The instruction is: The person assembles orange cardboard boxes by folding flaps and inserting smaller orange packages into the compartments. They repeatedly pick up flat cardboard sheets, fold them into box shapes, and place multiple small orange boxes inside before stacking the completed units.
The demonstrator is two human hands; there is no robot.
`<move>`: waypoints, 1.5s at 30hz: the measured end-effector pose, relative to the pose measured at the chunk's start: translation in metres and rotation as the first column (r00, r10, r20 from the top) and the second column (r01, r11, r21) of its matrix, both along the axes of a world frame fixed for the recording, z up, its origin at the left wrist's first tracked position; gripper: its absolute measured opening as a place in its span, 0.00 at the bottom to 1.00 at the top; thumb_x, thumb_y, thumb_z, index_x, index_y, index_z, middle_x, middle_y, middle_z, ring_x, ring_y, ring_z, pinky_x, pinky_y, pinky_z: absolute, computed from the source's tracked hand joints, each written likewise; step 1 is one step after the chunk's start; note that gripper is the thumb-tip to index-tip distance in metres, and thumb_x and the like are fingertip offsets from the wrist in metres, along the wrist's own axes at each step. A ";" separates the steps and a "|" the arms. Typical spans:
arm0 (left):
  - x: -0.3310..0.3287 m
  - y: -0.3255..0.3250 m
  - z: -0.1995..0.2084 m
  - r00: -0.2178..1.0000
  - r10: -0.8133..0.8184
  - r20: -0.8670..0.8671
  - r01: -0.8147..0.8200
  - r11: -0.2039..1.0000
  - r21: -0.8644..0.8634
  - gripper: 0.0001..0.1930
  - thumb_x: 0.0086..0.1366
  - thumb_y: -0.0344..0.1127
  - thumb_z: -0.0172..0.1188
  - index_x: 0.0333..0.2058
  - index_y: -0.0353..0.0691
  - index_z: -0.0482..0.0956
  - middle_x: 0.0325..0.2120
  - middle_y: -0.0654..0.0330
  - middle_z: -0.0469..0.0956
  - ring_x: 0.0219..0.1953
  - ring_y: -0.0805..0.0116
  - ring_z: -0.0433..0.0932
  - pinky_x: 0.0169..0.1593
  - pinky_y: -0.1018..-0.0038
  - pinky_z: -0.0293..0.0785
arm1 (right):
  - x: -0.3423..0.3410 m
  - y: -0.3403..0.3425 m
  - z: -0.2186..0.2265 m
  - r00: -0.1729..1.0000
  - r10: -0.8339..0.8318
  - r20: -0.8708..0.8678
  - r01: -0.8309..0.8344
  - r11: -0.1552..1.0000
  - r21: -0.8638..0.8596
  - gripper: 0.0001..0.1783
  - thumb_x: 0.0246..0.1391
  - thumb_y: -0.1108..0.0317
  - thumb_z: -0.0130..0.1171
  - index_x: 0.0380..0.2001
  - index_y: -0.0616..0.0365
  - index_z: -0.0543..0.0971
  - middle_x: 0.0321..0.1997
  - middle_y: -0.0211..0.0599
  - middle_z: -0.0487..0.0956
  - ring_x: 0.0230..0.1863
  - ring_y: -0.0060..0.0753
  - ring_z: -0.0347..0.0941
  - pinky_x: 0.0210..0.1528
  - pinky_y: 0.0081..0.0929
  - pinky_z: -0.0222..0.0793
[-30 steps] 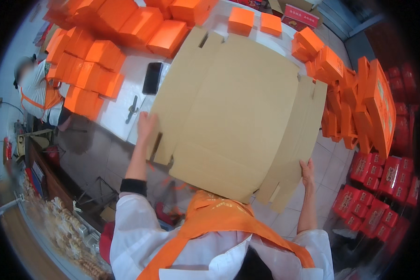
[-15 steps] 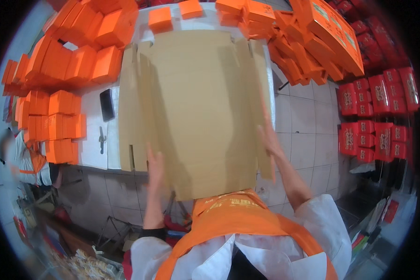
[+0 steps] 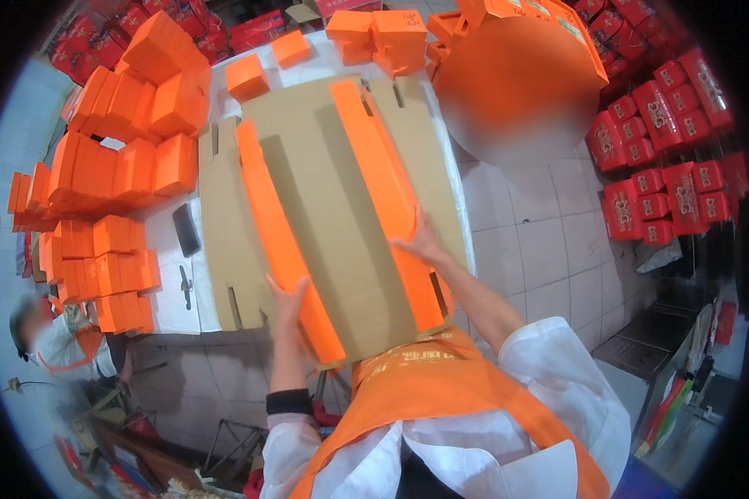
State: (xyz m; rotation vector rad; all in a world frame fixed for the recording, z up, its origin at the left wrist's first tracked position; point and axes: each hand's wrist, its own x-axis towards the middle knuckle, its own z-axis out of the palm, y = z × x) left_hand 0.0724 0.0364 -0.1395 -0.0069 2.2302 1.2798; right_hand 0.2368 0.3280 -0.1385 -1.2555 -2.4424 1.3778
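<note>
A large cardboard box blank (image 3: 324, 200), brown inside, covers the table in front of me. Its two long side strips are folded inward, showing an orange left flap (image 3: 276, 220) and an orange right flap (image 3: 383, 195). Against the outer edge of the left flap, near its lower end, rests my left hand (image 3: 285, 301), thumb and fingers spread. My right hand (image 3: 423, 241) lies on the right flap about two thirds down, thumb apart from the fingers. Neither hand wraps round anything. Slotted brown panels extend beyond both flaps.
Stacks of orange boxes (image 3: 125, 175) line the table's left side, near a black phone (image 3: 187, 229) and a dark knife-like tool (image 3: 186, 287). At upper right appears a blurred round orange shape (image 3: 516, 79). Red gift boxes (image 3: 662, 112) stand at right. Another person (image 3: 75, 341) is at left.
Both side strips have tipped inward, so their orange faces now show. My hands have moved with them, the right one inward. The view has shifted and turned slightly.
</note>
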 end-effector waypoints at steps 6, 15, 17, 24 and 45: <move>-0.019 -0.025 -0.015 0.975 -0.114 -0.190 0.023 0.904 -0.427 0.44 0.52 0.35 0.60 0.62 0.44 0.41 0.55 0.45 0.59 0.53 0.50 0.65 0.53 0.62 0.63 | 0.010 0.029 -0.005 0.978 -0.008 0.210 -0.006 0.998 0.066 0.50 0.42 0.60 0.60 0.62 0.50 0.40 0.48 0.56 0.67 0.49 0.54 0.65 0.48 0.45 0.63; 0.004 -0.017 -0.023 0.825 -0.222 -0.520 0.019 0.930 -0.367 0.22 0.67 0.42 0.34 0.55 0.38 0.59 0.45 0.48 0.69 0.49 0.55 0.67 0.51 0.63 0.63 | 0.021 0.036 -0.022 0.958 0.266 -0.113 -0.183 0.862 0.473 0.34 0.51 0.69 0.43 0.62 0.59 0.47 0.63 0.50 0.51 0.65 0.45 0.44 0.65 0.36 0.38; 0.011 -0.027 -0.015 0.862 -0.345 -0.371 0.163 0.883 -0.441 0.20 0.66 0.39 0.34 0.53 0.36 0.61 0.44 0.48 0.68 0.49 0.53 0.66 0.52 0.64 0.62 | 0.018 0.033 0.000 0.938 0.338 -0.077 -0.278 0.867 0.414 0.29 0.54 0.66 0.35 0.60 0.60 0.53 0.65 0.50 0.47 0.66 0.45 0.41 0.66 0.36 0.34; 0.002 -0.111 0.026 0.472 -0.814 -0.338 0.664 0.580 -0.471 0.12 0.57 0.29 0.43 0.41 0.37 0.66 0.35 0.52 0.68 0.41 0.51 0.68 0.45 0.66 0.68 | 0.047 0.037 -0.010 0.739 0.645 0.197 -0.651 0.607 0.455 0.13 0.50 0.74 0.50 0.42 0.63 0.70 0.54 0.49 0.64 0.55 0.49 0.58 0.57 0.39 0.54; 0.002 -0.211 -0.020 0.331 -0.795 -0.508 0.379 0.605 -0.700 0.20 0.49 0.33 0.56 0.44 0.44 0.73 0.49 0.60 0.69 0.55 0.56 0.60 0.61 0.62 0.48 | 0.116 0.050 0.009 0.547 0.611 0.573 -0.824 0.270 0.498 0.26 0.51 0.68 0.40 0.56 0.47 0.62 0.62 0.26 0.60 0.64 0.39 0.48 0.64 0.52 0.27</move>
